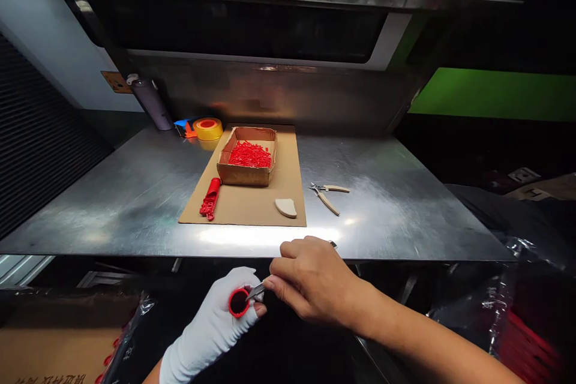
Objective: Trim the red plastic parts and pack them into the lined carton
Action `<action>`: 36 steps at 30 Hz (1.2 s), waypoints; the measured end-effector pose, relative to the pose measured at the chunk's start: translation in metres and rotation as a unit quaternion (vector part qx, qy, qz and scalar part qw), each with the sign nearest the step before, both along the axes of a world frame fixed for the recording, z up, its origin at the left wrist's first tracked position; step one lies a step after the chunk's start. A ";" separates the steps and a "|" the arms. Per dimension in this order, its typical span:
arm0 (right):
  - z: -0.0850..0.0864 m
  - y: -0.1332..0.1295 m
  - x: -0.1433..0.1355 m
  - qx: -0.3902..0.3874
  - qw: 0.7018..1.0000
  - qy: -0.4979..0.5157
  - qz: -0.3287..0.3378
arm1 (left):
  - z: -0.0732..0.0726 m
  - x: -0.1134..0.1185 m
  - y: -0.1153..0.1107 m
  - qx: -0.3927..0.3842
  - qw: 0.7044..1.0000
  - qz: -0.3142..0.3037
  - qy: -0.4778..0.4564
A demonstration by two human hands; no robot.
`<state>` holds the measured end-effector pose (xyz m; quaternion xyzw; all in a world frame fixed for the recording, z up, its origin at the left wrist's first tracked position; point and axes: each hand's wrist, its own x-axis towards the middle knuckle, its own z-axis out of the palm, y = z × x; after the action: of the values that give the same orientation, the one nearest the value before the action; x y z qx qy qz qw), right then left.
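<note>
Nearest the camera, slanting in from lower right: bare forearm (414,327) and right hand (310,279), thumb and index closed in a tight pinch on slim metal tool (257,291), remaining fingers curled. Just left of the pinch and slightly lower: red tube (237,305), mouth turned toward the camera, long axis running away from view, most of the length hidden. Wrapped closely around it: white-gloved left hand (220,294), bare thumb tip at lower right of the mouth. Nearer of the two to the tube: left hand, in direct contact; right hand apart, reaching it by way of the tool. Down and leftward across the rim, tool tip at the right side of the opening; contact with the inner wall impossible to tell. Farther off, on metal bench (396,216): cardboard box (245,176) of small red pieces (249,156).
</note>
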<state>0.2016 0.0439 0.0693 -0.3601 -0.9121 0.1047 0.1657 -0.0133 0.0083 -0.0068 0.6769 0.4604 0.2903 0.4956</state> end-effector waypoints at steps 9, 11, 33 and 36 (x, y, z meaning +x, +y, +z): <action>-0.002 -0.005 -0.003 -0.023 1.000 0.008 -0.012 | 0.000 0.004 -0.001 0.024 0.998 0.055 -0.007; -0.002 -0.006 -0.003 -0.047 0.999 0.010 -0.004 | 0.004 0.005 -0.001 0.017 0.997 0.072 -0.020; 0.005 0.004 -0.002 -0.207 0.962 0.175 0.020 | 0.017 0.000 -0.002 -0.051 0.998 0.016 -0.029; 0.000 0.004 0.002 -0.131 0.980 0.150 -0.021 | 0.018 -0.002 -0.002 -0.056 0.997 0.035 -0.037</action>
<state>0.2041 0.0477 0.0697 -0.3776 -0.8475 0.2728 0.2544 -0.0157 0.0060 0.0117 0.6200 0.4806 0.3062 0.5393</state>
